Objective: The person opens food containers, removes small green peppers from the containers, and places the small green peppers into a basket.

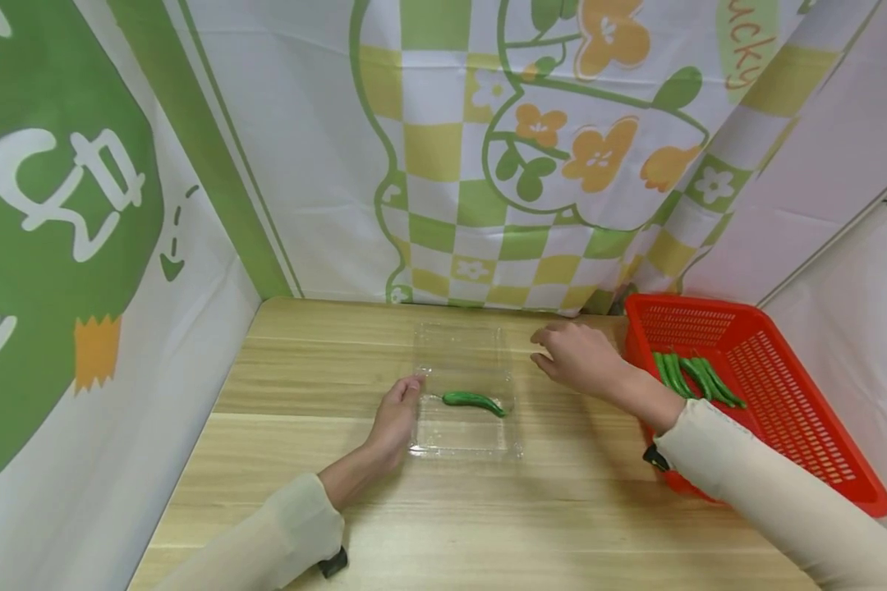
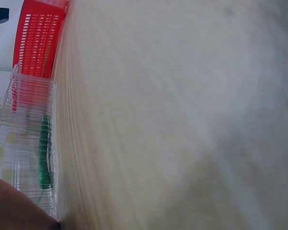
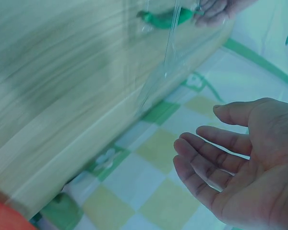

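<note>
A clear plastic clamshell box [image 1: 466,443] lies on the table with its lid [image 1: 461,336] raised on the far side. Inside it rests one green chili pepper [image 1: 473,400], its stem toward the left. My left hand [image 1: 393,423] grips the box's left edge near the hinge. Right of the lid, my right hand [image 1: 580,357] hovers with nothing in it. In the right wrist view the fingers [image 3: 201,184] are loosely bent and the palm is bare. Through the box wall in the left wrist view, the chili pepper [image 2: 44,158] shows as a dark green strip.
At the right stands a red perforated basket [image 1: 806,410] with several green chili peppers [image 1: 698,377] at its left end. The wooden table [image 1: 296,460] meets a patterned cloth [image 1: 480,205] along its back edge. A white and green panel [image 1: 192,345] borders the left side.
</note>
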A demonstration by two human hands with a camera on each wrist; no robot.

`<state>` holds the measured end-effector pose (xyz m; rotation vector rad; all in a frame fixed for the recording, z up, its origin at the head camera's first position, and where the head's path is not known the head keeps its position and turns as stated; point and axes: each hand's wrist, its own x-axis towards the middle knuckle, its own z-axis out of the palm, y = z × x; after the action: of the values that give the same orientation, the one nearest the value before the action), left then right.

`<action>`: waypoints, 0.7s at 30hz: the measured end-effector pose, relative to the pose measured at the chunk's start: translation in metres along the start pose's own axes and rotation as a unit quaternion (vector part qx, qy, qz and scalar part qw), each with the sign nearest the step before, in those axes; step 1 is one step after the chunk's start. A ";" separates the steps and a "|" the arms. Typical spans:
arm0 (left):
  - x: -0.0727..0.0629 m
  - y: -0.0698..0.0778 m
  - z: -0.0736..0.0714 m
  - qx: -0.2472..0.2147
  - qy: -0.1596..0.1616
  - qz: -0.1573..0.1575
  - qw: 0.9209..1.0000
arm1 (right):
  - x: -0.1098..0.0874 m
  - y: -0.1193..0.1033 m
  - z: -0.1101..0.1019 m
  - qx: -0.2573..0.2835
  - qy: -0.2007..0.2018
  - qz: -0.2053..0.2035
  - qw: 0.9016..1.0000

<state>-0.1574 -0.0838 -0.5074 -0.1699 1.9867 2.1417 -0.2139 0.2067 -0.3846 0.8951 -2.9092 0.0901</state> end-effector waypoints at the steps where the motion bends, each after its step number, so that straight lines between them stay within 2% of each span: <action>1: 0.000 0.000 0.000 0.001 0.001 0.001 1.000 | 0.001 -0.003 0.001 -0.001 0.001 -0.006 1.000; 9: -0.001 0.000 0.000 -0.001 -0.001 0.009 1.000 | 0.005 -0.030 0.010 -0.001 0.005 -0.059 0.998; 16: 0.000 -0.001 -0.001 0.003 -0.001 0.007 1.000 | 0.009 -0.053 0.023 0.019 -0.049 -0.065 0.997; 21: 0.000 -0.001 0.000 0.006 -0.004 0.007 1.000 | 0.012 -0.062 0.035 0.033 -0.087 -0.070 0.993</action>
<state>-0.1572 -0.0840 -0.5082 -0.1469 2.0030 2.1346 -0.1910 0.1458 -0.4165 1.1704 -3.0044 0.1022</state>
